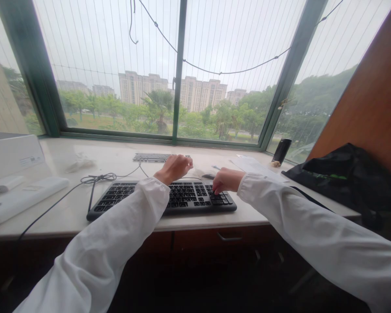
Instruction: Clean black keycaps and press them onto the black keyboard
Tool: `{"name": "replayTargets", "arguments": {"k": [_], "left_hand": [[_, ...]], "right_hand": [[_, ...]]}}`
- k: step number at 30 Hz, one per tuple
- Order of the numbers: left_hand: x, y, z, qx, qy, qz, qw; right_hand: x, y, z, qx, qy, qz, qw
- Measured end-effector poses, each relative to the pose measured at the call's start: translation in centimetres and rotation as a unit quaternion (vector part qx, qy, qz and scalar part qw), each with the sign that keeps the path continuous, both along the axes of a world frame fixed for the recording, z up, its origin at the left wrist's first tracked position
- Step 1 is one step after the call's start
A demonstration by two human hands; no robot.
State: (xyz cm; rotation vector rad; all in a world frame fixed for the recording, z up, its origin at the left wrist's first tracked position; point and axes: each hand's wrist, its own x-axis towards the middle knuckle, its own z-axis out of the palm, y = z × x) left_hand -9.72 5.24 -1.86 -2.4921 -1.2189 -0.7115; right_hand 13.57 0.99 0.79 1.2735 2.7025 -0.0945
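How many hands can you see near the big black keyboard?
2. The left hand is near the middle of the far edge of the black keyboard; the right hand is at its right end. No others show.

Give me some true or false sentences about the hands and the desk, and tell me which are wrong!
1. The bare right hand is at the long black keyboard's right end. True.
2. Both cloth sleeves are red. False: the sleeves are white.
3. A tied bundle of thin dark cable lies right of both hands. False: the bundle lies to their left.
4. A black cylinder is near the window. True.
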Motion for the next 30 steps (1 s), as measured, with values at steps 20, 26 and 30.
{"name": "replayTargets", "arguments": {"k": [20,26,30], "left_hand": [[0.0,0.1,-0.1,0.014,0.012,0.009,1.000],[0.1,0.0,-0.1,0.011,0.014,0.006,1.000],[0.1,0.0,0.0,0.006,0.016,0.016,1.000]], "right_hand": [[1.3,1.4,-0.7,-0.020,0.061,-0.030,0.997],[0.7,0.8,-0.1,-0.035,0.052,-0.062,0.996],[0.8,0.8,-0.3,-0.058,0.058,-0.084,0.993]]}}
